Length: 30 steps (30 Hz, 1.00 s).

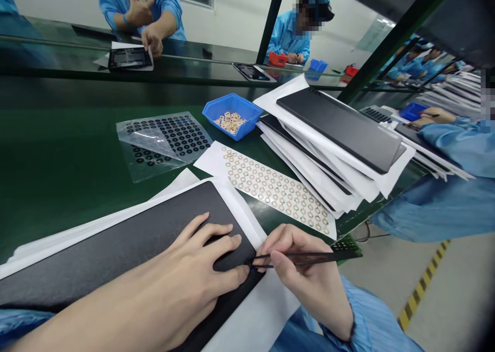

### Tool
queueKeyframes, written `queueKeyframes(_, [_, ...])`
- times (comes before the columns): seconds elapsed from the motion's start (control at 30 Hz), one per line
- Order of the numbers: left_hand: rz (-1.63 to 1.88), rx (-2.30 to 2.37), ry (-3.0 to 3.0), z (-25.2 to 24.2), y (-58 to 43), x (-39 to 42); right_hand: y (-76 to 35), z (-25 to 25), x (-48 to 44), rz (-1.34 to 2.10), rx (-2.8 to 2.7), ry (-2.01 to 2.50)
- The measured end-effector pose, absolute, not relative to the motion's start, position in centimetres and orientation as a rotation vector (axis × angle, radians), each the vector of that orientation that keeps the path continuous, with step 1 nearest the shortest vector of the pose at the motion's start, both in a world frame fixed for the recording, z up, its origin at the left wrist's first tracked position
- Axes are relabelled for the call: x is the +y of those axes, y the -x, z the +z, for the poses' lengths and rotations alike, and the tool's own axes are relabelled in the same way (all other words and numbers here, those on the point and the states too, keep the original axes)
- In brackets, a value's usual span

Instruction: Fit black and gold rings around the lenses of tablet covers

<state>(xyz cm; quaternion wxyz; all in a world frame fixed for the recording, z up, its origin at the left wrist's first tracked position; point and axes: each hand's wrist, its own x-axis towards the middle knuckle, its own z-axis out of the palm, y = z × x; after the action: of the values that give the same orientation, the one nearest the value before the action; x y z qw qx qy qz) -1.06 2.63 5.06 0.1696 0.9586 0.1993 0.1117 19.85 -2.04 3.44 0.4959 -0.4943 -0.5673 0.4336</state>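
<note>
Two hands sit close together, the left hand (193, 272) spread flat on a matte black rectangular panel (116, 243), the right hand (303, 277) pinching slim black tweezers (328, 257) at its edge.

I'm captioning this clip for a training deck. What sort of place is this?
Probably a factory electronics assembly line: a green conveyor belt runs past co-workers in blue smocks, dark panels lie stacked on white sheets, and the right hand holds tweezers.
</note>
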Motion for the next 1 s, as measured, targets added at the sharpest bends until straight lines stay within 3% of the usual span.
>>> queueKeyframes(0.3, [0.36, 0.566, -2.722, 5.0, 1.1, 2.6, -19.5, 3.8, -2.2, 0.935, -1.43, 1.26])
queueKeyframes(1.0, [0.313, 0.557, -2.756, 5.1, 1.1, 2.7, -20.4, 3.2, -1.2, 1.162, -1.441, 1.171])
